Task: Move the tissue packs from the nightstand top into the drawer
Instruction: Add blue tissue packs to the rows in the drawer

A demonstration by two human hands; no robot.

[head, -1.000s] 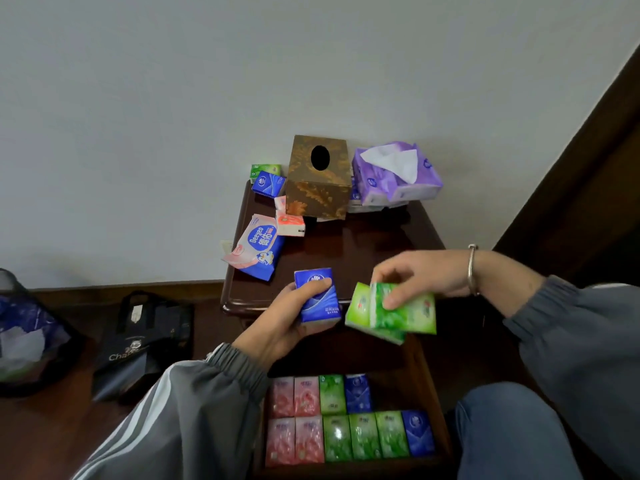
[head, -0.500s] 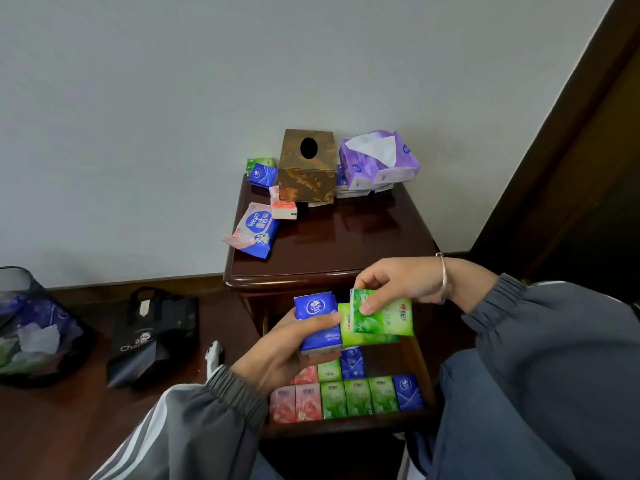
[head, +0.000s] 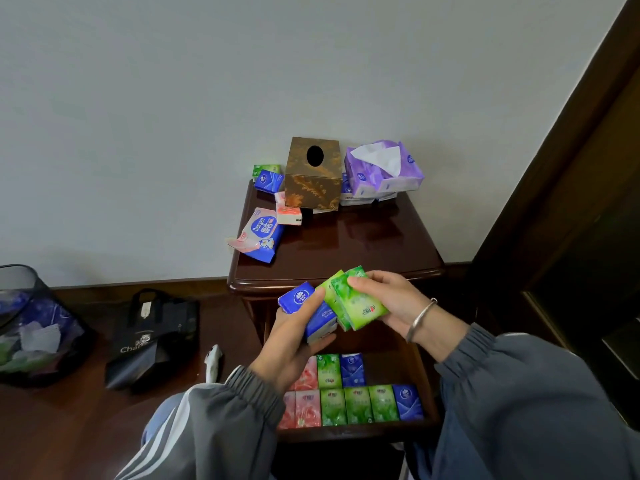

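Note:
My left hand (head: 294,337) grips a blue tissue pack (head: 304,306) in front of the dark wooden nightstand (head: 363,244). My right hand (head: 388,299) holds two green tissue packs (head: 356,299) right beside it, the packs touching. Both hover above the open drawer (head: 394,365), where pink, green and blue packs (head: 349,396) lie in two rows. On the nightstand top remain a blue pack (head: 268,180), a green pack (head: 265,168), a pink pack (head: 289,213) and a larger pink-and-blue pack (head: 261,235) at the left edge.
A brown tissue box (head: 311,174) and a purple soft tissue pack (head: 382,171) stand at the back of the nightstand. On the floor to the left are a black bag (head: 152,337) and a mesh bin (head: 31,323). Dark wooden furniture (head: 571,202) rises on the right.
Both hands came down and toward me from the nightstand's front edge to above the drawer. The packs have tilted and now press together. The view pulled back.

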